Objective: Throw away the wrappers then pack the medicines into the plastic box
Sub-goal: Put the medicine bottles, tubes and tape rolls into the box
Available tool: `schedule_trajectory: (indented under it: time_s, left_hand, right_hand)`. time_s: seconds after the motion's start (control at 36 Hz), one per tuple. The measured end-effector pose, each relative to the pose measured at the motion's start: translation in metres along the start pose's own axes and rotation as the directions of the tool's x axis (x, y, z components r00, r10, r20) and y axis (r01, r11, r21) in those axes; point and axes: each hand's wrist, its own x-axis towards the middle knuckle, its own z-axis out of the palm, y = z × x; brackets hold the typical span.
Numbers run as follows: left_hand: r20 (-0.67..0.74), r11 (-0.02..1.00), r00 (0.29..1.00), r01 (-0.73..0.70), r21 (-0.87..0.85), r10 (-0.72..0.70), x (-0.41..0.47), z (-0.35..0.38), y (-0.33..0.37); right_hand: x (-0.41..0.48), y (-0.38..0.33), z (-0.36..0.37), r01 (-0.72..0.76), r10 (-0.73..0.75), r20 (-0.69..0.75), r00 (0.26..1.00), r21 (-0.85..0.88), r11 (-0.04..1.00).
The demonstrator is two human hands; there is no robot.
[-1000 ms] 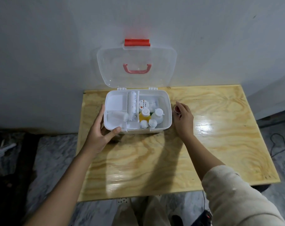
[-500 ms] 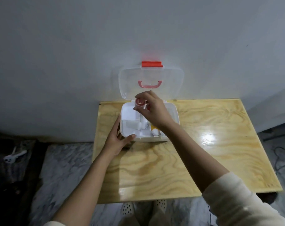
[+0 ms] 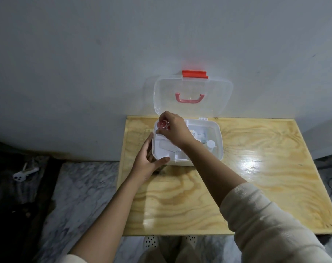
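Note:
A clear plastic box (image 3: 219, 147) with its lid (image 3: 193, 95) raised against the wall stands at the back of the wooden table (image 3: 256, 186). Inside it lie white bottles (image 3: 210, 144), a labelled pack and white packets. My left hand (image 3: 149, 162) grips the box's front left corner. Reaching across, my right hand (image 3: 173, 130) holds a small round red item (image 3: 161, 124) over the box's back left compartment.
The lid has a red latch (image 3: 195, 74) and a pink handle (image 3: 190, 97). A grey wall stands right behind the table. The marble floor lies to the left, with a white plug (image 3: 22, 174) on dark fabric. My feet show below the table's front edge.
My right hand picked up the small red item from beside the box's right side and carried it across to the back left compartment. The left hand stayed on the box corner.

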Motion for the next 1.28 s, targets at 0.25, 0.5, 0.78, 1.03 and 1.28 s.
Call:
schedule_trajectory:
  time_s: [0.25,0.5,0.78,1.03,1.28]
  left_hand:
    - [-0.004,1.0,1.0,-0.021,0.002,0.021,0.0,-0.001,-0.001]
    - [-0.002,0.999,1.0,-0.027,0.038,0.027,-0.001,-0.002,-0.001]
    - [0.026,1.0,0.999,-0.02,0.01,0.02,-0.002,-0.003,0.002]
    - [0.016,1.0,1.0,-0.014,-0.002,0.014,0.0,-0.003,0.0]
    - [0.017,1.0,1.0,-0.013,0.022,0.013,0.0,-0.003,0.002]
  right_hand:
    - [0.002,0.006,0.009,-0.004,0.004,0.003,1.0,0.063,0.998]
    - [-0.001,0.007,0.011,0.003,-0.003,0.012,1.0,-0.021,1.0]
    - [-0.01,0.005,-0.005,-0.06,0.06,0.002,0.998,-0.114,0.992]
    - [-0.021,0.0,0.001,-0.106,0.095,-0.082,0.992,-0.142,0.984]
    - [-0.022,-0.005,-0.004,-0.175,0.159,-0.124,0.979,-0.128,0.976]
